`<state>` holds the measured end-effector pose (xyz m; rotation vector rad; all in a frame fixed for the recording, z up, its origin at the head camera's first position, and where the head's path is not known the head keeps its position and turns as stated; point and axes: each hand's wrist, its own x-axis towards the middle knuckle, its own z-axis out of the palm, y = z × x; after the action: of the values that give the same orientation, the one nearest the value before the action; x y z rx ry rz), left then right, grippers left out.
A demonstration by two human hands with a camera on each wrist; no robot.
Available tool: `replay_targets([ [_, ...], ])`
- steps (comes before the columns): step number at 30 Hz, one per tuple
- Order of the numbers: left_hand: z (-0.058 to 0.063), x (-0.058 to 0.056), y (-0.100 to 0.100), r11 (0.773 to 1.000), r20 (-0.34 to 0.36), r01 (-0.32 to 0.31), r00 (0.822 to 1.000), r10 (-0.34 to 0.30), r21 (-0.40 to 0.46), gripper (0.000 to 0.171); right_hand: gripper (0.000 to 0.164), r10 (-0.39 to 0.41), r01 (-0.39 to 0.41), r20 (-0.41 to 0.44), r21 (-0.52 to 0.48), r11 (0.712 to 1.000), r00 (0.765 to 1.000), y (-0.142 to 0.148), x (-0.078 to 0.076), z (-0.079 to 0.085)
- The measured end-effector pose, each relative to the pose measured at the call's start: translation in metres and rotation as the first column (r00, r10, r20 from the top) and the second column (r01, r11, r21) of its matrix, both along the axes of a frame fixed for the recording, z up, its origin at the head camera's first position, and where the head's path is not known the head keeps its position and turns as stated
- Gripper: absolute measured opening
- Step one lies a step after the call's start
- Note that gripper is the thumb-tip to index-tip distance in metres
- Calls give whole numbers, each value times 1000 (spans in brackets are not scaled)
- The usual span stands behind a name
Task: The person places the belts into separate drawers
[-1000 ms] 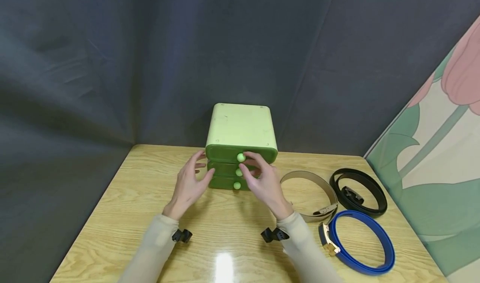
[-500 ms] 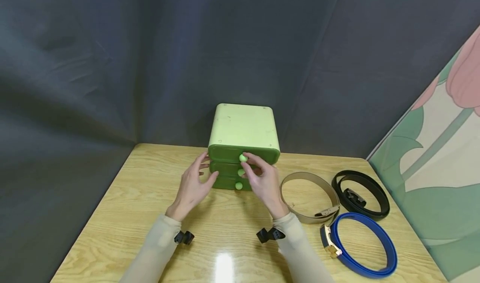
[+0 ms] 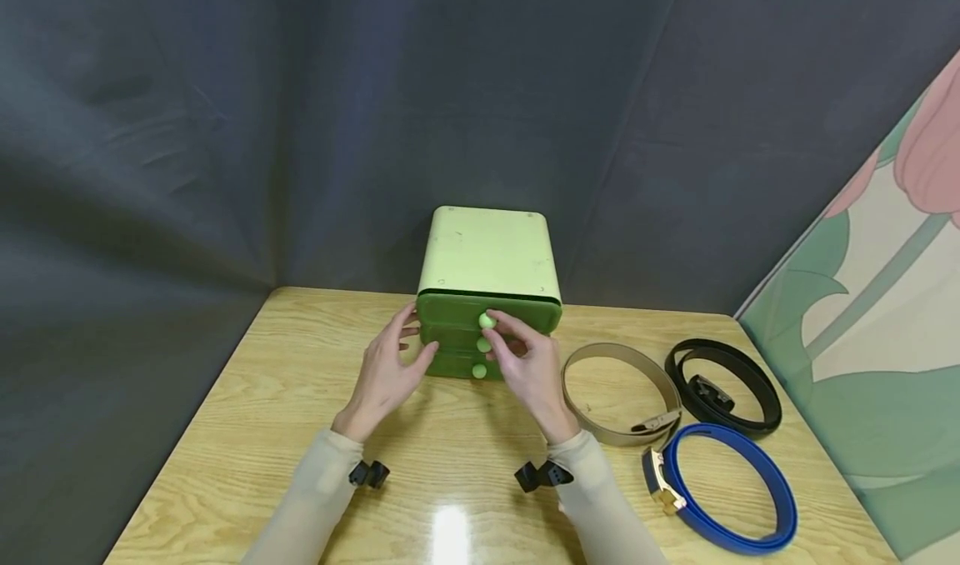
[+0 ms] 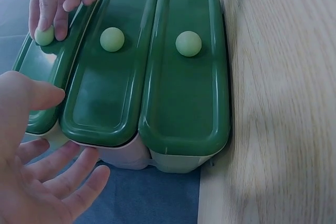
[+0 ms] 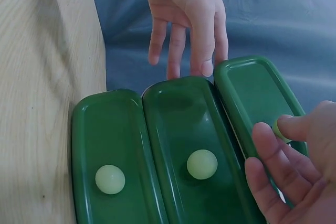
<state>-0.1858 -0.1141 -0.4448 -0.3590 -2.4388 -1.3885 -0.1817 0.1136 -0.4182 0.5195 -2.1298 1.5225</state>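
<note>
A small drawer cabinet (image 3: 491, 252) with a pale green shell stands at the back of the table. It has three dark green drawers, each with a round light green knob. My right hand (image 3: 531, 369) pinches the knob (image 3: 487, 321) of the top drawer (image 3: 450, 310) between thumb and fingers. A thin dark gap shows between that drawer's front and the shell. At the cabinet's left side is my left hand (image 3: 384, 373), fingers spread and loosely bent, fingertips right at the side wall. The middle drawer (image 4: 100, 106) and bottom drawer (image 4: 181, 103) sit below, their knobs untouched.
To the right on the wooden table (image 3: 247, 432) lie three coiled belts: a tan belt (image 3: 585, 419), a black belt (image 3: 768, 398) and a blue belt (image 3: 780, 498) with a gold buckle. A dark curtain (image 3: 480, 90) hangs close behind the cabinet, and a flower-printed cloth (image 3: 885, 398) borders the right.
My right hand has closed on the top knob, and the top drawer has come slightly forward, with a dark gap appearing behind its front. My left hand has moved in a little against the cabinet's side.
</note>
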Motion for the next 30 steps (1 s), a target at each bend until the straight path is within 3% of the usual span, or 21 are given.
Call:
replay_targets([
  [13,1,2,-1,1000,33,9,999,-9,-20,75,26,-21,25,-54,65,998,998,3,9,-1],
  [30,2,5,-10,997,7,69,998,-69,-47,76,25,-1,8,-101,73,997,995,5,19,-4],
])
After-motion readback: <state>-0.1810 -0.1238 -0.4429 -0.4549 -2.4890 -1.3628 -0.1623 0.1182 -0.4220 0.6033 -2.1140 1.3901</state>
